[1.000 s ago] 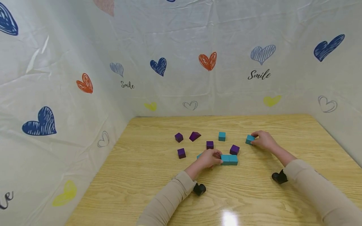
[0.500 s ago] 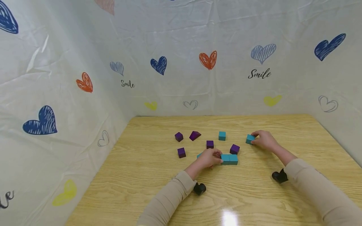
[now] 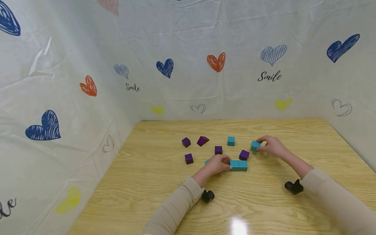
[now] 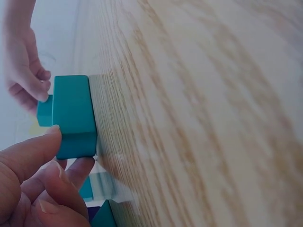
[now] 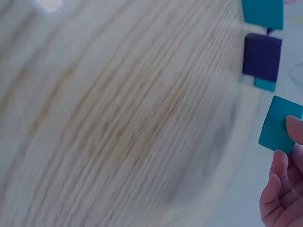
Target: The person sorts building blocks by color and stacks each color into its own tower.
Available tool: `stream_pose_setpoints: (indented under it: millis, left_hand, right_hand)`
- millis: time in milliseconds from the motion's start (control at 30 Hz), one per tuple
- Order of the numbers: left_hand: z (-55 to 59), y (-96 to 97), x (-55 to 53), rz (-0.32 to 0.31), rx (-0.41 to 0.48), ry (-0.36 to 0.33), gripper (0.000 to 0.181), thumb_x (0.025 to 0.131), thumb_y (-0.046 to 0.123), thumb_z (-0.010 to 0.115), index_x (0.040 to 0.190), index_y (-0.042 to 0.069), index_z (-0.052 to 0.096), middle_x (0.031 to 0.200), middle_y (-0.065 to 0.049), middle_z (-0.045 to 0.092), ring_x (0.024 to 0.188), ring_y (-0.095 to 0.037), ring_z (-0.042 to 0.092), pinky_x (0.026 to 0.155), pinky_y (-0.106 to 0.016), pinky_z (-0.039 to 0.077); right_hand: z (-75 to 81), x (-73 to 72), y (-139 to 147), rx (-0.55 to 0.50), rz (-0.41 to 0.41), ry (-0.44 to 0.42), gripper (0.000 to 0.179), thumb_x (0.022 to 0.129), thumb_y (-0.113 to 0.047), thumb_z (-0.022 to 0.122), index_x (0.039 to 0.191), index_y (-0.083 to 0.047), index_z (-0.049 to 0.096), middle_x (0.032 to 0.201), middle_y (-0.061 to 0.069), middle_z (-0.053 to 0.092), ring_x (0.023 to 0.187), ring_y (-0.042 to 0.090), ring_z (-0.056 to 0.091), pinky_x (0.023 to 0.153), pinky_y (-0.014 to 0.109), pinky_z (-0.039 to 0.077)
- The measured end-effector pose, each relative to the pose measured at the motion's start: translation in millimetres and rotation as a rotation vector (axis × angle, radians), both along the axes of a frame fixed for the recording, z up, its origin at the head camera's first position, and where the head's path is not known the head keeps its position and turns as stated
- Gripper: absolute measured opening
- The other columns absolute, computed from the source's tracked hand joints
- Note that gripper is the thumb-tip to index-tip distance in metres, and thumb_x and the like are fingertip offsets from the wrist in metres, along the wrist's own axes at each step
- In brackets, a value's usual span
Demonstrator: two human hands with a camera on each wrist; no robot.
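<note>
In the head view my left hand (image 3: 216, 164) grips the near-left end of a pair of teal blocks (image 3: 238, 165) lying side by side on the table. Thumb and finger meet the block's end in the left wrist view. My right hand (image 3: 273, 146) pinches a teal cube (image 3: 255, 146) between thumb and fingers, further back and to the right. The right wrist view shows that same teal cube (image 5: 279, 125) at the fingertips. A purple cube (image 3: 244, 155) sits just behind the pair. Another teal piece (image 3: 207, 161) is mostly hidden behind my left hand.
A teal cube (image 3: 231, 141) stands farther back. Purple cubes (image 3: 189, 158) and a purple wedge-like block (image 3: 202, 141) lie to the left, with one more purple cube (image 3: 218, 150) behind my left hand. A patterned sheet (image 3: 188, 65) hangs behind the wooden table (image 3: 141, 182).
My right hand has moved slightly left with the teal cube, bringing it closer to the purple cube behind the pair. My left hand keeps its place.
</note>
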State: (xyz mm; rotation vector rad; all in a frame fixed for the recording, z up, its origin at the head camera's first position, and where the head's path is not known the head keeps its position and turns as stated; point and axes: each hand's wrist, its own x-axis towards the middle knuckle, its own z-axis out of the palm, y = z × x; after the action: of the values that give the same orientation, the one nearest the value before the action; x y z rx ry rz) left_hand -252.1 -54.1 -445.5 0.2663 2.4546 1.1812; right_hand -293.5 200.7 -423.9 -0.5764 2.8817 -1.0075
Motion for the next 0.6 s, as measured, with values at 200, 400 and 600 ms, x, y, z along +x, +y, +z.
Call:
stream_pose_setpoints:
  millis: [200, 400, 600]
  left_hand:
    - [0.0, 0.3, -0.6, 0.002, 0.0, 0.002, 0.025, 0.085, 0.018, 0.066, 0.108, 0.013, 0.06, 0.098, 0.003, 0.065, 0.049, -0.013, 0.041, 0.045, -0.021, 0.037]
    - [0.1, 0.2, -1.1, 0.002, -0.002, -0.001, 0.025, 0.085, 0.017, 0.066, 0.109, 0.013, 0.06, 0.098, 0.003, 0.065, 0.048, -0.013, 0.042, 0.045, -0.021, 0.038]
    - [0.1, 0.5, -1.9, -0.006, -0.009, -0.001, 0.025, 0.085, 0.017, 0.066, 0.109, 0.012, 0.06, 0.098, 0.002, 0.065, 0.049, -0.012, 0.042, 0.045, -0.02, 0.038]
  right_hand:
    - [6.2, 13.4, -13, -0.012, 0.058, 0.031, 0.034, 0.079, -0.005, 0.067, 0.108, 0.01, 0.059, 0.104, 0.026, 0.059, 0.064, 0.014, 0.049, 0.055, 0.027, 0.043]
    - [10.1, 26.3, -27, -0.004, 0.122, 0.062, 0.032, 0.077, -0.005, 0.07, 0.105, 0.009, 0.061, 0.099, 0.021, 0.062, 0.06, 0.01, 0.045, 0.053, 0.025, 0.041]
    - [11.7, 36.0, -36, -0.011, 0.15, 0.062, 0.031, 0.077, -0.004, 0.07, 0.103, 0.009, 0.062, 0.096, 0.018, 0.062, 0.059, 0.011, 0.043, 0.053, 0.023, 0.04]
